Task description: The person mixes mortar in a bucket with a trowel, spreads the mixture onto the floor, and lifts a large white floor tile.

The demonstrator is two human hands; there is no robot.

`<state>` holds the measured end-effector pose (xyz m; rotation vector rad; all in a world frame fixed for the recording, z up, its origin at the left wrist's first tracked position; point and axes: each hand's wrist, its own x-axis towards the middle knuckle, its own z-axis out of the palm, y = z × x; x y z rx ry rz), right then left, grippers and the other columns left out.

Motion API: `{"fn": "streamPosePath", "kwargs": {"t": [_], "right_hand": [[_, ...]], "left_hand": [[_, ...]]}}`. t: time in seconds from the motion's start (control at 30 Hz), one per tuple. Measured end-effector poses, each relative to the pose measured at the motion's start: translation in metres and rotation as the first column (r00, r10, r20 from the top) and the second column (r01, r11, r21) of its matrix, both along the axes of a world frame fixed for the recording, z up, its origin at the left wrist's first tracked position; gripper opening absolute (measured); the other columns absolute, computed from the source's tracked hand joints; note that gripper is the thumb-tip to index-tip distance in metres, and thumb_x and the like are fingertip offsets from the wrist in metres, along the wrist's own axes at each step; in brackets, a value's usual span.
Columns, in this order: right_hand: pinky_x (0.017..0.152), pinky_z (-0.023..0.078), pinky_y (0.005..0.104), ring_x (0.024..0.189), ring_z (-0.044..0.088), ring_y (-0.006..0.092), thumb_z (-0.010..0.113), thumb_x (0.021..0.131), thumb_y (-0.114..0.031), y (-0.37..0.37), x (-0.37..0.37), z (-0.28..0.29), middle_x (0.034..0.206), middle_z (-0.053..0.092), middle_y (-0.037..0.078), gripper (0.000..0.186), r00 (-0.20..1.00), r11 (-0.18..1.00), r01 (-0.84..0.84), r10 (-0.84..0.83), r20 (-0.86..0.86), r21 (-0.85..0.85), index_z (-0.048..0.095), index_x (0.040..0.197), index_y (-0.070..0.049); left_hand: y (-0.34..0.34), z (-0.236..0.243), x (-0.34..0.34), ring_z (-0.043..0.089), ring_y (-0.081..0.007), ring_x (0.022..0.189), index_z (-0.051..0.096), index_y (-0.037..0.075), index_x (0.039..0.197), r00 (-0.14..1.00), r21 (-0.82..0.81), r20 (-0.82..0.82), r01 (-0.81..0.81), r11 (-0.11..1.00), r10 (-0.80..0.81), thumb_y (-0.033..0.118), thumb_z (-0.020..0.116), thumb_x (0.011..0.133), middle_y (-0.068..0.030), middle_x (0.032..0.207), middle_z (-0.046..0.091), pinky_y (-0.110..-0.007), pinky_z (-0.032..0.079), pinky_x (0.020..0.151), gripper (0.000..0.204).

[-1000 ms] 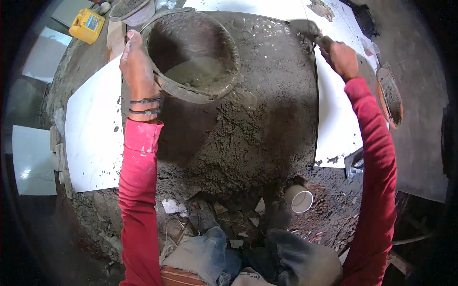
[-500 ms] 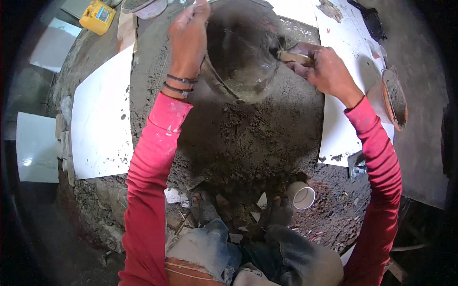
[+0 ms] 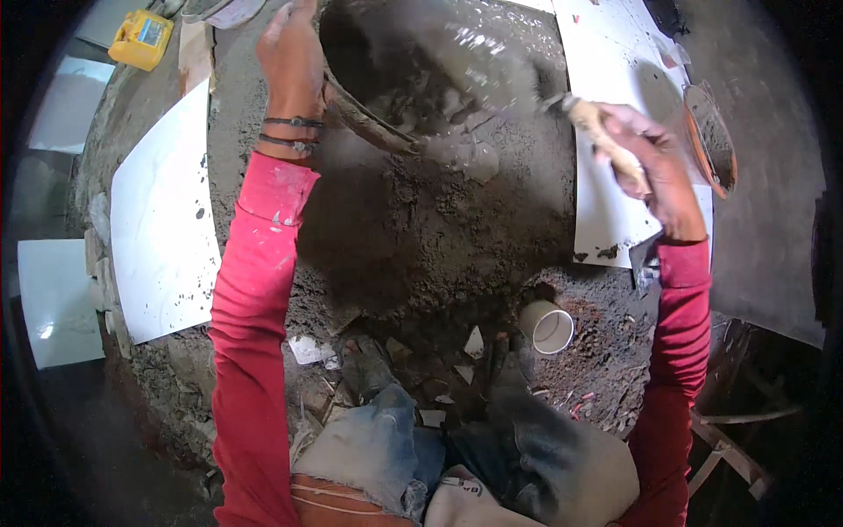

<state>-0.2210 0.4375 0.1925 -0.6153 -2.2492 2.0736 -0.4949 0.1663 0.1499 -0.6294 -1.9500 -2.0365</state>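
My left hand [image 3: 290, 61] grips the rim of a grey, mortar-crusted bucket [image 3: 369, 119], tipped with its dark mouth toward the upper middle of the mortar bed [image 3: 404, 228]. Pale wet slurry [image 3: 487, 66] spreads, blurred and glinting, from the bucket onto that bed. My right hand [image 3: 650, 167] is closed around the light wooden handle of a trowel [image 3: 615, 149], right of the bucket over the edge of a white tile. The trowel's metal end is blurred and partly hidden in the slurry. Nearer me, the bed is darker and coarser.
White tiles [image 3: 162, 220] flank the bed on both sides. A yellow jerrycan [image 3: 140, 39] and another bucket [image 3: 224, 9] sit at upper left, an orange-rimmed container [image 3: 711, 136] at right. A white pipe piece [image 3: 549, 329] and broken tile bits [image 3: 312, 350] lie near my feet.
The bucket has tipped and moved upward, its slurry now spreading onto the bed. My right hand with the trowel went in to the bucket, then swung back out to the right and lower.
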Motion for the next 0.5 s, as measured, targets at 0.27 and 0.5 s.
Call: {"fn": "streamPosePath", "kwargs": {"t": [0.27,0.5], "right_hand": [[0.036,0.027,0.0182,0.04,0.042,0.0025,0.067,0.092,-0.027,0.01,0.021,0.002,0.071,0.066,0.004,0.029,0.971,0.919,0.22,-0.237,0.013,0.326,0.067,0.112,-0.006],[0.068,0.055,0.0339,0.079,0.071,0.0186,0.065,0.088,-0.007,-0.02,0.076,-0.062,0.089,0.072,0.018,0.031,0.986,0.517,0.168,-0.094,-0.139,0.84,0.061,0.118,-0.002]], "left_hand": [[-0.029,0.002,-0.003,0.058,-0.0157,0.101,0.06,-0.006,0.123,0.963,0.084,0.242,-0.142,0.986,0.118,0.031,0.056,0.096,-0.0093,0.114,0.065,-0.029,0.045,0.089,0.045],[-0.038,0.01,-0.01,0.059,-0.0172,0.103,0.06,-0.007,0.121,0.972,0.23,0.163,-0.206,0.951,0.171,0.028,0.055,0.097,-0.0111,0.117,0.064,-0.03,0.044,0.093,0.043]]}}
